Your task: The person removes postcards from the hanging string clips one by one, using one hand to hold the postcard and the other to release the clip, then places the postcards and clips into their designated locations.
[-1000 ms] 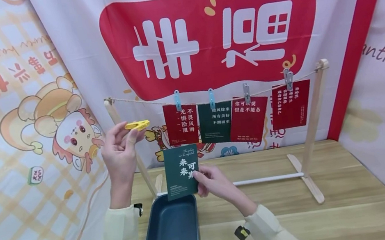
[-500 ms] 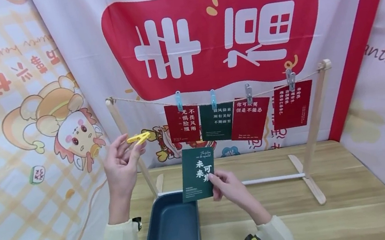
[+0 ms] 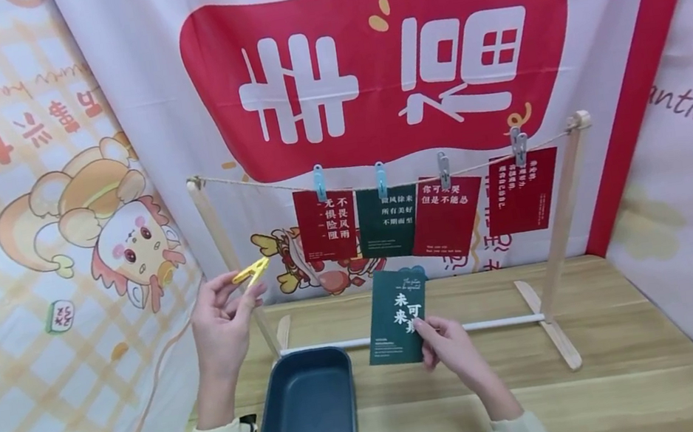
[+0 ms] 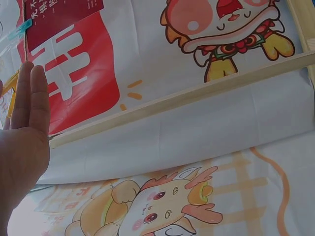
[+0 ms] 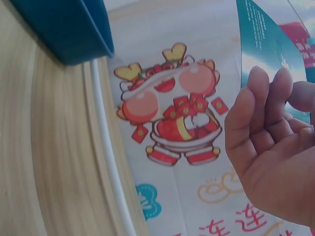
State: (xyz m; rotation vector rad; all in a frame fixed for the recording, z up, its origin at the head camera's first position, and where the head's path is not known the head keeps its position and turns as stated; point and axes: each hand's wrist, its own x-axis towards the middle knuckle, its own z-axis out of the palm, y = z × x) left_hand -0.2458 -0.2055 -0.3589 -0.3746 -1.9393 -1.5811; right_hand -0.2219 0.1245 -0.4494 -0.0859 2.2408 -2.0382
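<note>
My left hand (image 3: 223, 324) pinches a yellow clothespin (image 3: 252, 271) between thumb and fingers, left of the hanging cards and in front of the left post. In the left wrist view only a sliver of that clothespin (image 4: 11, 91) shows behind the fingers. With thumb and fingertips my right hand (image 3: 450, 346) holds a green card (image 3: 392, 321) with white lettering by its right edge, upright below the line. From a string (image 3: 261, 182) hang a red card (image 3: 329, 237), a green one (image 3: 387, 232) and two more red cards, each under a blue or grey clothespin (image 3: 319, 184).
A wooden stand with a left post (image 3: 225, 241) and a right post (image 3: 566, 228) carries the string. Its white crossbar (image 3: 503, 322) runs low behind the right hand. A dark blue bin (image 3: 305, 431) sits on the wooden table (image 3: 614, 385). Printed cloth hangs behind and at both sides.
My right hand has carried the green card rightward and slightly down, from over the bin's far edge to right of it. My left hand, still pinching the yellow clothespin, has sunk and tilted it.
</note>
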